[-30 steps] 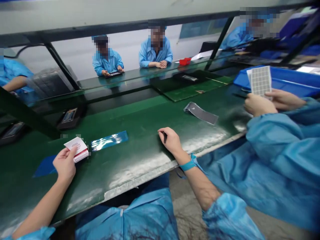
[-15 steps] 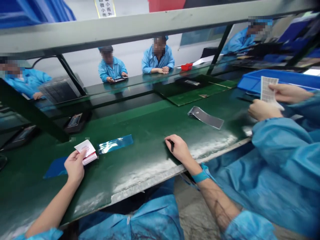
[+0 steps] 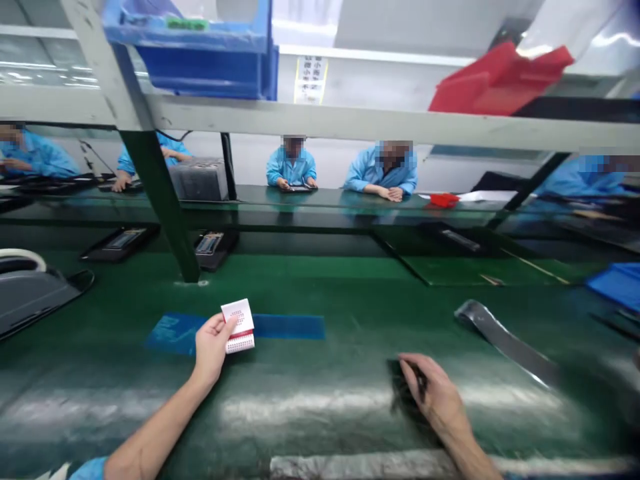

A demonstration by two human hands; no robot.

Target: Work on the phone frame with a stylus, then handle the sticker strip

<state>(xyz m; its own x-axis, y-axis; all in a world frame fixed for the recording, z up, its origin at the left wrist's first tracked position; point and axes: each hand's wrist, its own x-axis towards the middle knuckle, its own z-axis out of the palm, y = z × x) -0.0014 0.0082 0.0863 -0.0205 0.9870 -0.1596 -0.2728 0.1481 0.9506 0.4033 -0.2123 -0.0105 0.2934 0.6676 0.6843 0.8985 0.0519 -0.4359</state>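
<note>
Your left hand (image 3: pixel 213 347) is raised just above the green belt (image 3: pixel 320 407), fingers curled and thumb pressed in, pinching a small white card (image 3: pixel 239 325) with a red band across it and a field of fine dots on its face. The card stands nearly upright, its lower edge tucked against your fingertips, in front of a blue film strip (image 3: pixel 280 326) that lies flat on the belt behind it. A darker blue sheet (image 3: pixel 173 331) lies flat just to the left of that strip, partly hidden by your hand.

Your right hand (image 3: pixel 435 397) rests on the belt with knuckles up and fingers folded in, closed loosely around a small dark object (image 3: pixel 421 385); the blur keeps you from telling what it is, or how firmly the fingers bear on it. The two hands are well apart, the left farther from you than the right.

To the right of your right hand, a long grey strip (image 3: pixel 505 340) lies on the belt, one end curled upward. A grey machine (image 3: pixel 30 297) sits at the far left. Across the line, people in blue coats (image 3: pixel 385 175) sit at another bench, their hands resting on it.
</note>
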